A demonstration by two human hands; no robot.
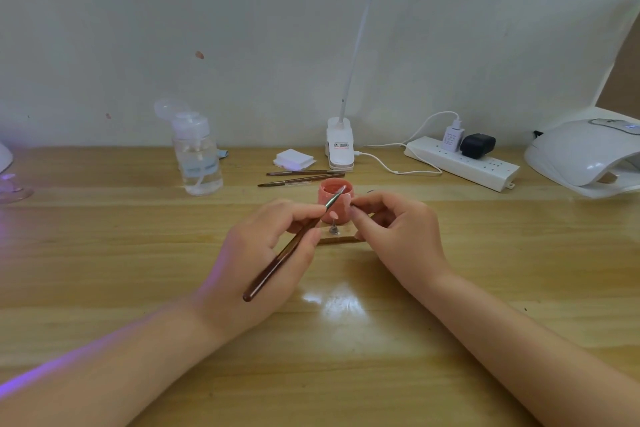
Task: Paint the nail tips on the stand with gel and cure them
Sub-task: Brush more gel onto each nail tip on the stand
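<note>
My left hand (273, 246) grips a brown-handled brush (294, 243), whose tip reaches up over the open pink gel pot (335, 199) at the table's middle. My right hand (398, 229) pinches a small pink nail tip (346, 199) on its holder right beside the brush tip. Between my hands a second pink nail tip (334, 216) stands on a little metal post above the clear stand (341, 239), which my hands mostly hide.
Two spare brushes (301, 177) lie behind the pot. A clear pump bottle (199, 158) stands at the left, white wipes (293, 159) and a clip lamp (340, 146) at the back, a power strip (464, 161) and a white curing lamp (585, 156) at the right.
</note>
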